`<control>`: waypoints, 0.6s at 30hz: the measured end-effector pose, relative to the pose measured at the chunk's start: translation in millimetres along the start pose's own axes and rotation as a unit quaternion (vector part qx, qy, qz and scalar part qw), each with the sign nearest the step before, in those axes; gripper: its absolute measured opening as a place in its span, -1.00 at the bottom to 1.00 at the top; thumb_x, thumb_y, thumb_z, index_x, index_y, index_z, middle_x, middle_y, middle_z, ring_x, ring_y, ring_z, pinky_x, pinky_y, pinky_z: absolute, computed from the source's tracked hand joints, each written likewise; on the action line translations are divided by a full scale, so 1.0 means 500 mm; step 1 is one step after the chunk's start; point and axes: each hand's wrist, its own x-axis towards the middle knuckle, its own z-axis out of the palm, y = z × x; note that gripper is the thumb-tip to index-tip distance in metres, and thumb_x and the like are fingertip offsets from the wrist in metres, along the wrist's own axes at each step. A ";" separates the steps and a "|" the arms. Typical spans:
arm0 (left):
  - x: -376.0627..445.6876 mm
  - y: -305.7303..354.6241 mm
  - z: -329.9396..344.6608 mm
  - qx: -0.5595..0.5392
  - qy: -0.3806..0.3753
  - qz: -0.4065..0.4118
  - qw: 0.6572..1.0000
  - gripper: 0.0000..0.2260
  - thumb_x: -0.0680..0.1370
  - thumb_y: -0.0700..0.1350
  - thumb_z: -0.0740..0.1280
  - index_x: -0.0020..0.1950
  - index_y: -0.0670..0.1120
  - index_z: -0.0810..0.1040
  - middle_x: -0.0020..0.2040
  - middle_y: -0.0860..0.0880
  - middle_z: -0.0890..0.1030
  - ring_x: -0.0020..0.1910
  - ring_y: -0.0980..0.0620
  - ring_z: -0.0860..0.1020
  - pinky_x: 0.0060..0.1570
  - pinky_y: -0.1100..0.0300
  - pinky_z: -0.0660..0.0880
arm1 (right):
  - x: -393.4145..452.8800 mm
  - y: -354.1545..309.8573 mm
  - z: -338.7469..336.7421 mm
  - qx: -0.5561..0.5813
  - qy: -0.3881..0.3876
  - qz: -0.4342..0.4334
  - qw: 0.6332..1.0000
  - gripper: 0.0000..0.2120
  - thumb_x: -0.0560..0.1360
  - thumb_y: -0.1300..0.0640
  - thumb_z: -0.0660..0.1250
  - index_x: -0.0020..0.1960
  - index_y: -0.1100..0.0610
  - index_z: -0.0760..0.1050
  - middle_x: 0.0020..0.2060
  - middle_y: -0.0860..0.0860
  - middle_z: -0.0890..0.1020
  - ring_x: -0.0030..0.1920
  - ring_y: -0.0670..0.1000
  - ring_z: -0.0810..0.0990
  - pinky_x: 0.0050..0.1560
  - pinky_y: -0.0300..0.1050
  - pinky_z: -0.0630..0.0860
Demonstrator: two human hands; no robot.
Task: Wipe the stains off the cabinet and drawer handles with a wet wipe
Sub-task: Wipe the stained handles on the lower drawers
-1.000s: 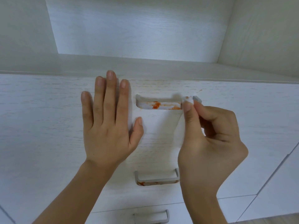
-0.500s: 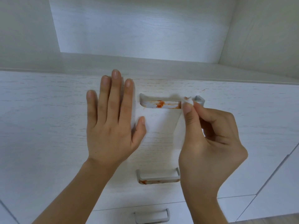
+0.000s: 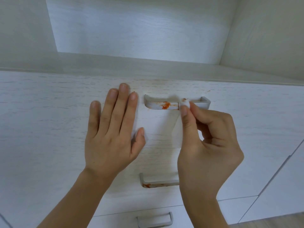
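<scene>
Fingers (image 3: 187, 111) pinch wet wipe (image 3: 184, 102), hiding top handle (image 3: 204, 102) middle | left hand (image 3: 111, 132) flat | lower handle (image 3: 158, 183) half-covered

Both my arms are bare as far down as you can see, no sleeves at all. My left hand (image 3: 111, 130) has no rings, no watch, nothing on the wrist. Same with my right hand (image 3: 209, 153). Nails are short and plain on both, no polish that I can spot.
</scene>
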 end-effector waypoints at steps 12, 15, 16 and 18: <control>0.000 0.002 0.002 -0.006 0.012 0.002 1.000 -0.42 0.59 0.01 0.08 0.54 -0.23 0.07 0.51 -0.12 0.09 0.54 -0.04 -0.04 0.49 -0.04 -0.04 | -0.003 -0.002 0.004 -0.009 0.009 -0.009 1.000 -0.95 0.44 0.19 0.43 -0.12 0.07 0.59 -0.23 -0.08 0.57 -0.20 -0.18 0.57 -0.17 -0.39 0.45; -0.001 0.001 0.001 -0.010 0.014 0.003 1.000 -0.43 0.59 0.01 0.08 0.54 -0.23 0.09 0.51 -0.12 0.10 0.54 -0.04 -0.03 0.49 -0.04 -0.03 | 0.000 -0.008 -0.008 0.017 0.019 0.026 0.999 -0.92 0.46 0.13 0.40 -0.11 -0.05 0.58 -0.19 -0.18 0.58 -0.17 -0.20 0.58 -0.13 -0.41 0.44; -0.002 0.001 0.001 -0.009 0.014 0.003 1.000 -0.43 0.59 0.01 0.08 0.54 -0.23 0.09 0.51 -0.12 0.10 0.54 -0.05 -0.03 0.49 -0.04 -0.04 | 0.000 -0.009 -0.009 0.027 0.021 0.033 0.999 -0.91 0.46 0.12 0.40 -0.10 -0.06 0.57 -0.18 -0.18 0.59 -0.16 -0.20 0.59 -0.12 -0.42 0.44; -0.001 0.001 0.001 -0.008 0.013 0.004 1.000 -0.43 0.60 0.01 0.08 0.54 -0.23 0.09 0.51 -0.11 0.10 0.54 -0.05 -0.03 0.49 -0.04 -0.04 | -0.002 -0.012 -0.007 0.029 0.013 0.031 0.999 -0.92 0.46 0.12 0.40 -0.09 -0.05 0.58 -0.17 -0.16 0.60 -0.16 -0.19 0.59 -0.12 -0.42 0.45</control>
